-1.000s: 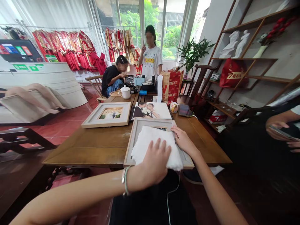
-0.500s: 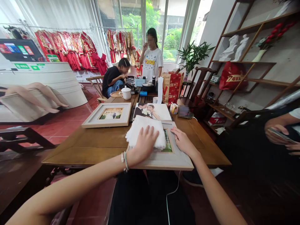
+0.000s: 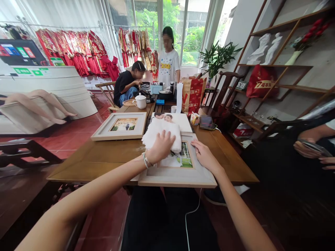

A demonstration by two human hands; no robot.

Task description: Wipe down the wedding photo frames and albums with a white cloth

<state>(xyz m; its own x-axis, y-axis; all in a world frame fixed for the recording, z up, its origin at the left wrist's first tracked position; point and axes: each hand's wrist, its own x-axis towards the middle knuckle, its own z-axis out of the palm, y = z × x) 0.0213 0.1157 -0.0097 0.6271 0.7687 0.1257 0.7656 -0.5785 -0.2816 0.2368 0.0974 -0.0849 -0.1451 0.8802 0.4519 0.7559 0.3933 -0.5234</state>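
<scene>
A folded white cloth (image 3: 150, 136) lies over the upper left part of a picture frame (image 3: 180, 179) at the table's near edge. My left hand (image 3: 162, 146) is closed on the cloth, pressing it against the frame, with a bracelet on the wrist. The frame has a pale wooden rim, a grey mat and a photo (image 3: 185, 155) with greenery, partly hidden by the hand and cloth. At the frame's right border, my right hand (image 3: 206, 157) holds its edge, fingertips near the upper right corner.
A second framed photo (image 3: 120, 126) lies left on the wooden table (image 3: 86, 164). Behind are a photo print (image 3: 180, 120), a white teapot (image 3: 140, 101), a paper bag (image 3: 193, 94) and a small box (image 3: 194, 118). Two people are across the table; another person's hands (image 3: 309, 146) hold a phone at right.
My left hand and the cloth have moved up the frame, uncovering more of the photo. My right hand stays at the frame's edge. The standing person has lowered a raised hand.
</scene>
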